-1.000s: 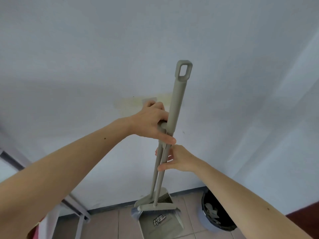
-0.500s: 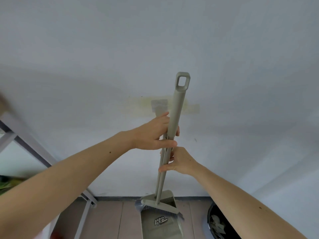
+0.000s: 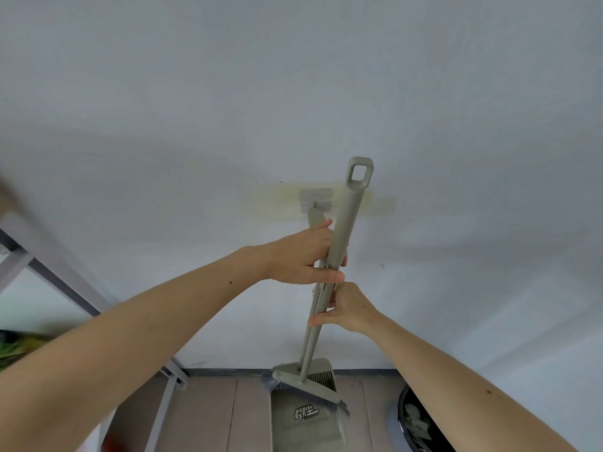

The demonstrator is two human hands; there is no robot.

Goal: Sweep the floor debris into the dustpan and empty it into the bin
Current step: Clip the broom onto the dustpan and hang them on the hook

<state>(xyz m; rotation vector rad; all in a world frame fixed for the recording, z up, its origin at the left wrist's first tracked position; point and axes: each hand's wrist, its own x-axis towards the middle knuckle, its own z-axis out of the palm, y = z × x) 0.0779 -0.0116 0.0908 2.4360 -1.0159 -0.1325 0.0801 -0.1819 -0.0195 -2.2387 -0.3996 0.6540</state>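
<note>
A grey-green broom [image 3: 351, 207] and its matching dustpan [image 3: 305, 430] stand upright against the wall, their long handles side by side. The broom head [image 3: 305, 384] sits clipped across the top of the pan. The top of the dustpan handle [image 3: 315, 219] touches a small grey wall hook [image 3: 316, 200]. My left hand [image 3: 301, 257] is closed around both handles just below the hook. My right hand [image 3: 350, 308] grips the same handles a little lower. A black bin [image 3: 416, 422] holding paper scraps stands on the floor at the lower right.
A white wall [image 3: 293, 93] fills most of the view, with a yellowish stain around the hook. A grey metal rack frame [image 3: 49, 265] stands at the left, one leg reaching the brown tiled floor [image 3: 208, 415]. Something green lies on the rack.
The view has shifted, so the wall hook now shows above my left hand, with the dustpan handle's top at it. Both hands keep their grip on the handles.
</note>
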